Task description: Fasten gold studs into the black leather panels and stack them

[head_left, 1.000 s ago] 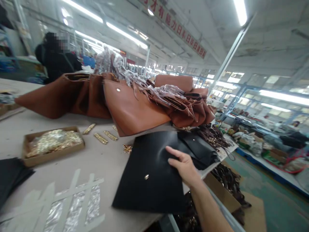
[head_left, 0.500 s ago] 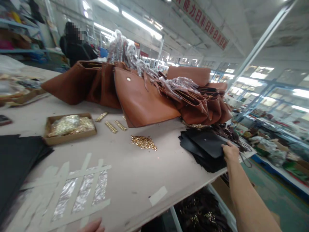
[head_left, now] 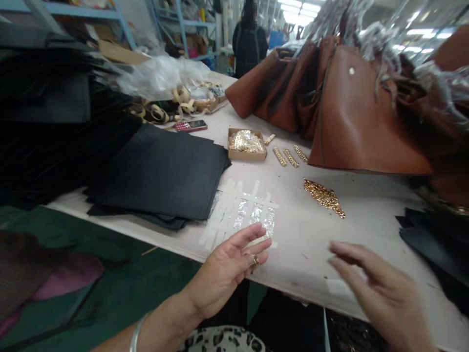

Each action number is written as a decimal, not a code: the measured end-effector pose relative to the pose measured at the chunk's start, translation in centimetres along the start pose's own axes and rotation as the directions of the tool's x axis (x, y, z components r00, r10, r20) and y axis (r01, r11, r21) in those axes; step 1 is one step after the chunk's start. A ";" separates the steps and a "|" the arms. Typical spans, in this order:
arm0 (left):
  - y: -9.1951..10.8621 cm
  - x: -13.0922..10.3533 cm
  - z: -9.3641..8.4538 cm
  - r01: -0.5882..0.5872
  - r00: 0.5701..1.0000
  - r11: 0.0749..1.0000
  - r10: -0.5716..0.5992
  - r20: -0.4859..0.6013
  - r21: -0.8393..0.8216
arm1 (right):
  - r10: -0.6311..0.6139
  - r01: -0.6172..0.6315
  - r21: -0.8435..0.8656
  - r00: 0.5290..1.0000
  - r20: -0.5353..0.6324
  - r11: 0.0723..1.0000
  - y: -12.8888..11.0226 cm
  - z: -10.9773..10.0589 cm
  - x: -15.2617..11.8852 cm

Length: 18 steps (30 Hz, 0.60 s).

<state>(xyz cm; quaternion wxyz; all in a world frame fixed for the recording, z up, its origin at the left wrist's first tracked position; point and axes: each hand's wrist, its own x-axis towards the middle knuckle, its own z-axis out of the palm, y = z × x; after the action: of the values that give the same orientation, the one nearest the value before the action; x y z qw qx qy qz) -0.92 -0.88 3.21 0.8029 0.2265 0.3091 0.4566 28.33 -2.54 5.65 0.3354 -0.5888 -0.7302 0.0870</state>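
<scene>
- Change just in: right hand (head_left: 388, 288) no longer pinching black pieces (head_left: 427, 239), now hanging blurred above surface (head_left: 377, 215), near them.
- Fingers, right: partly curling, thumb and fingertips apart, gripping nothing visible.
- Left hand (head_left: 227, 266): now showing whole after barely peeking in at bottom edge; hovering palm up by surface's front edge, near taped shiny strips (head_left: 262, 210).
- Fingers, left: loosely spreading, apart, clamping nothing; wearing ring (head_left: 255, 259).
- Black pieces: lying at right end of surface, partly cut off by frame.
- Meaning, as judged: finishing a set-down at right, leaving both hands free.
- View: swinging left, bringing stack of black sheets (head_left: 157, 171) more fully into sight, just left of taped shiny strips.
- Gold bits (head_left: 324, 197): staying heaped between hands and brown bags (head_left: 362, 112); small box (head_left: 247, 156) sitting farther back, beside short gold strips (head_left: 290, 158).
</scene>
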 end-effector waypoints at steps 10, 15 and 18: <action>-0.1 -0.6 -3.3 -0.061 0.998 0.996 0.062 -0.015 0.071 | -0.468 0.398 0.312 0.862 0.194 0.862 -10.0 11.8 2.1; 0.6 -1.6 -4.4 -0.068 0.997 0.994 0.071 -0.030 0.086 | -0.409 0.131 0.569 0.823 0.394 0.812 -10.7 12.0 4.3; 1.8 -2.3 -4.8 -0.111 0.988 0.994 0.110 -0.104 0.001 | -0.258 -0.074 0.602 0.857 0.446 0.795 -11.4 13.0 5.9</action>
<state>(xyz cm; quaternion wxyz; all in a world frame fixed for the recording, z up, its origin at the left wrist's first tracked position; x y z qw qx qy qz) -6.25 -1.62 1.66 0.7599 0.2172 0.3362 0.5123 10.99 3.07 4.06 0.3038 -0.3702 -0.7552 0.4476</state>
